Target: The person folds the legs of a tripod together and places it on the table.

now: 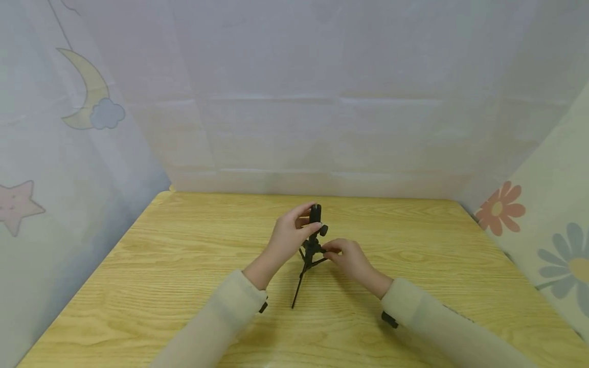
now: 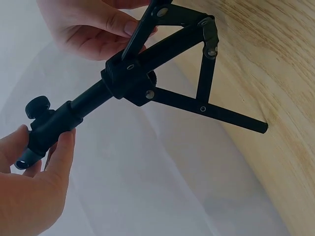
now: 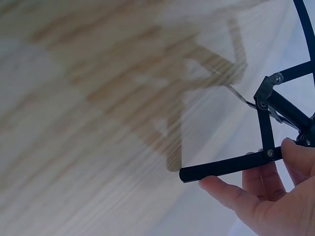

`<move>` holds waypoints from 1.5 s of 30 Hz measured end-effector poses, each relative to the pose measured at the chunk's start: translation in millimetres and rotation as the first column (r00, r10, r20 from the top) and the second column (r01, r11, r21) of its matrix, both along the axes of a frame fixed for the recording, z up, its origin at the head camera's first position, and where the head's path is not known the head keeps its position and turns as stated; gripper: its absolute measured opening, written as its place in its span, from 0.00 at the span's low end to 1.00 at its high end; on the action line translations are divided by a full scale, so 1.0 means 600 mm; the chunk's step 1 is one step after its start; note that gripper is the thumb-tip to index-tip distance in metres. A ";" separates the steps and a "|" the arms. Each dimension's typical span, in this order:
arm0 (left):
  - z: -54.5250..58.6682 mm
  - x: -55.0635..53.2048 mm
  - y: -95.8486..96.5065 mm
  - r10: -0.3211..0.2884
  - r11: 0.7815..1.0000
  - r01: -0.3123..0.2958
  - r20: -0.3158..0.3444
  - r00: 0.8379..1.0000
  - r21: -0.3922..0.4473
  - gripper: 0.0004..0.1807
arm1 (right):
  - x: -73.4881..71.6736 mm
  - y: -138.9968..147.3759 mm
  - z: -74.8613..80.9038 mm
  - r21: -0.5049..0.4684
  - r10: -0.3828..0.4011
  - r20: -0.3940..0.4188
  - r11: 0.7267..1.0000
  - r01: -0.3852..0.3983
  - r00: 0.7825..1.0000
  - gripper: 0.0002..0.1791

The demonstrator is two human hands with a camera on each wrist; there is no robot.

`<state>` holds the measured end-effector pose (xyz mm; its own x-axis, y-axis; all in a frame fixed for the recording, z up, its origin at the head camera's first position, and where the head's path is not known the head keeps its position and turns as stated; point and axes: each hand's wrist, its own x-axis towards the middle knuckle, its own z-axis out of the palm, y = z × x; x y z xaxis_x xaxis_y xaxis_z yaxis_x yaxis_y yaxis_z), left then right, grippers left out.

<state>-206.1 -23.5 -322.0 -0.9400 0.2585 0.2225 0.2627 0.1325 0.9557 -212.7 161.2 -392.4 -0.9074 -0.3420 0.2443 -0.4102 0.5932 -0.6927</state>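
A small black tripod [image 1: 310, 254] with its legs spread is held upright over the middle of the wooden table. My left hand [image 1: 288, 232] grips the top of its centre column, beside a round knob [image 2: 37, 107]. In the left wrist view, the fingers and thumb of that left hand [image 2: 39, 189] close around the upper tube. Lower down, my right hand [image 1: 350, 260] pinches one leg; the right wrist view shows that leg [image 3: 224, 166] between the thumb and fingers of the right hand [image 3: 280, 201]. Hinged braces [image 2: 206, 73] join the legs to the column.
The light wooden table [image 1: 184, 245] reaches back to a pale hanging cloth [image 1: 322, 128]. Printed cloths with a moon [image 1: 87, 87] and flowers [image 1: 501, 208] stand at the left and right sides.
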 end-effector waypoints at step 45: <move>0.003 0.000 -0.005 0.048 0.996 -0.047 -0.013 0.999 0.078 0.23 | -0.007 -0.005 -0.007 -0.024 0.015 -0.035 1.000 -0.016 0.999 0.03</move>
